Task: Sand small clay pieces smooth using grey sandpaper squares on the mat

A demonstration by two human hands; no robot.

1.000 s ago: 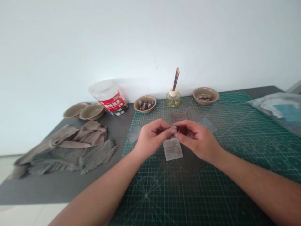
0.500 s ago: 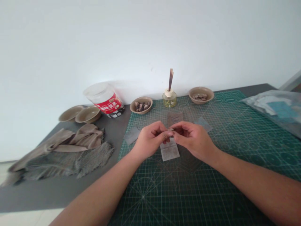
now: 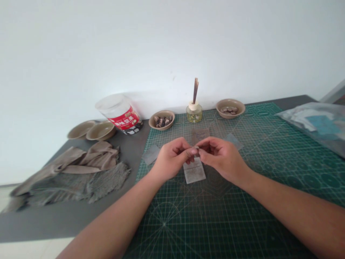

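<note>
Left hand (image 3: 171,158) and right hand (image 3: 225,157) are pinching a small piece (image 3: 196,147) between them, seemingly sharing the grip to steady something so tiny, while a grey square (image 3: 195,174) is lying below them.

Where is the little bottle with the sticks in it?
In the head view, the bottle stands right of centre near the back of the green mat, between the lumpy-stone bowl on its left and round-piece bowl.

This looks like a home craft space. A gridded cutting mat (image 3: 215,212) lies beneath the left grip (image 3: 172,158); beyond that grip stand a reed diffuser (image 3: 194,113) and a red-labelled nut tub (image 3: 124,119).
</note>
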